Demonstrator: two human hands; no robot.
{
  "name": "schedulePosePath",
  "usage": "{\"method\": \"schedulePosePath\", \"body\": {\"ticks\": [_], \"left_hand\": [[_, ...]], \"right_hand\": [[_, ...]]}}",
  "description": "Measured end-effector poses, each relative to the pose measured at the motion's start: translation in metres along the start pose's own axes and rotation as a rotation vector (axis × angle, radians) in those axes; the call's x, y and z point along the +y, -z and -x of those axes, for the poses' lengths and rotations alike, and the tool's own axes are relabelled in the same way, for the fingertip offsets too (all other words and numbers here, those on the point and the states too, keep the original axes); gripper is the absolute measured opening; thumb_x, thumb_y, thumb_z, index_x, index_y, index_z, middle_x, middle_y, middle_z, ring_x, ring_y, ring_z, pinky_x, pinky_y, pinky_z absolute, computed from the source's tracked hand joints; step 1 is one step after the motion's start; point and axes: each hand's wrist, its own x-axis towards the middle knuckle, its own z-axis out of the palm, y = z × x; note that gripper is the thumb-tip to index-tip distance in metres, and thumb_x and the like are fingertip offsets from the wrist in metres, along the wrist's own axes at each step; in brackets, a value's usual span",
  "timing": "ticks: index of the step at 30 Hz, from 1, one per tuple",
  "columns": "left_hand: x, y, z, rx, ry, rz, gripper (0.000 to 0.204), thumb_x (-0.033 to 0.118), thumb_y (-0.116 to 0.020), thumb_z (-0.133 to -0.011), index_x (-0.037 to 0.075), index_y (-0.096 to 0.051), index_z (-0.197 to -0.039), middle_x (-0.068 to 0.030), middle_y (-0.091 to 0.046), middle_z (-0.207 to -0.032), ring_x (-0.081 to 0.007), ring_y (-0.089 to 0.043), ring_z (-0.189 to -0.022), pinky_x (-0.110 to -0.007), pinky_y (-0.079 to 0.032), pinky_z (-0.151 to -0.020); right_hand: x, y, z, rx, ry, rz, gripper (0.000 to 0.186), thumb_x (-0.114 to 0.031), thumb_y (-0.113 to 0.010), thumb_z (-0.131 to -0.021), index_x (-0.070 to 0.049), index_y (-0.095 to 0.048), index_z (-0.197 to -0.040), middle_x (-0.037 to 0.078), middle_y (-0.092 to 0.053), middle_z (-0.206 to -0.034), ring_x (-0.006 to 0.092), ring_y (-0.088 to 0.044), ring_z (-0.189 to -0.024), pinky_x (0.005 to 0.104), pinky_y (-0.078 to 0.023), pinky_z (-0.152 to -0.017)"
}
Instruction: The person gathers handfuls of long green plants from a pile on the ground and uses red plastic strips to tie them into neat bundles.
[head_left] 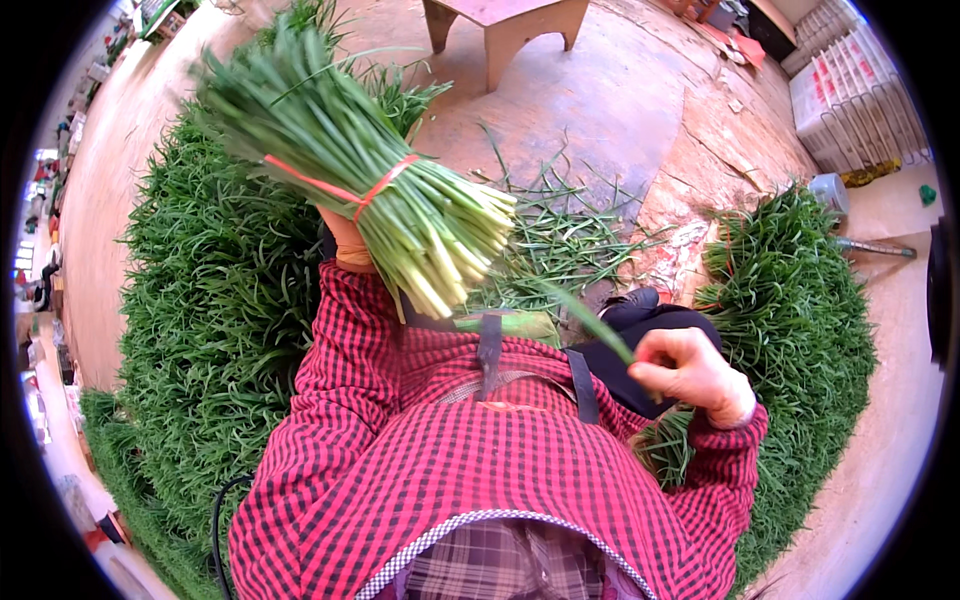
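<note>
My left hand (345, 238) is raised under a thick bunch of garlic chives (385, 205). A red band circles the bunch near its pale cut ends, which point to the lower right. Most of this hand's fingers are hidden beneath the stalks, and the leafy tops are slightly blurred. At the right, my right hand (695, 375) is closed, pinching a loose green chive blade (595, 325) that slants up and left. Trimmed chive leaves (570, 235) lie scattered on the floor between and beyond my hands.
A large heap of chives (220, 260) rises along my left side; another heap (800, 330) is on my right. A low wooden stool (510, 25) stands ahead. White stacked crates or packs (860, 100) are at the far right, near a grey cylindrical container (829, 192).
</note>
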Motion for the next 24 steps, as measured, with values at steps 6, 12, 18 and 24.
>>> {"method": "schedulePosePath", "body": {"ticks": [6,12,18,24], "left_hand": [[0.001,0.013,0.002,-0.021,-0.016,0.047,0.069,0.062,-0.033,-0.099,0.009,-0.043,-0.142,-0.0085,-0.054,-0.136,-0.0252,-0.056,-0.117,-0.042,-0.048,-0.102],[-0.001,-0.033,0.017,-0.141,0.044,0.235,0.059,0.054,-0.038,-0.101,0.008,-0.047,-0.138,-0.0085,-0.056,-0.133,-0.0263,-0.059,-0.113,-0.042,-0.051,-0.097],[-0.009,-0.048,0.021,-0.042,0.073,0.149,0.061,0.055,-0.042,-0.099,0.008,-0.047,-0.137,-0.0081,-0.057,-0.132,-0.0271,-0.058,-0.115,-0.043,-0.05,-0.099],[0.003,-0.129,0.023,0.011,0.292,0.139,0.051,0.045,-0.047,-0.1,0.008,-0.05,-0.136,-0.0071,-0.062,-0.122,-0.0228,-0.061,-0.106,-0.038,-0.05,-0.095]], "right_hand": [[0.016,0.013,-0.026,0.628,0.195,0.476,0.016,-0.007,-0.073,-0.083,-0.004,-0.067,-0.097,0.003,-0.065,-0.075,0.0106,-0.062,-0.067,0.0249,-0.05,-0.062],[-0.086,-0.042,-0.084,0.614,0.817,0.258,0.016,-0.004,-0.071,-0.082,-0.008,-0.068,-0.097,0.009,-0.064,-0.079,0.0242,-0.066,-0.07,0.0309,-0.052,-0.062],[-0.117,-0.061,-0.114,0.755,0.844,0.591,0.022,-0.018,-0.072,-0.079,-0.011,-0.065,-0.099,0.007,-0.063,-0.088,0.0264,-0.066,-0.08,0.0363,-0.053,-0.066],[-0.073,-0.019,-0.153,0.289,0.473,-0.133,0.089,-0.046,-0.074,-0.084,0.003,-0.033,-0.146,0.02,-0.045,-0.144,0.0284,-0.042,-0.135,0.0367,-0.032,-0.112]]}}
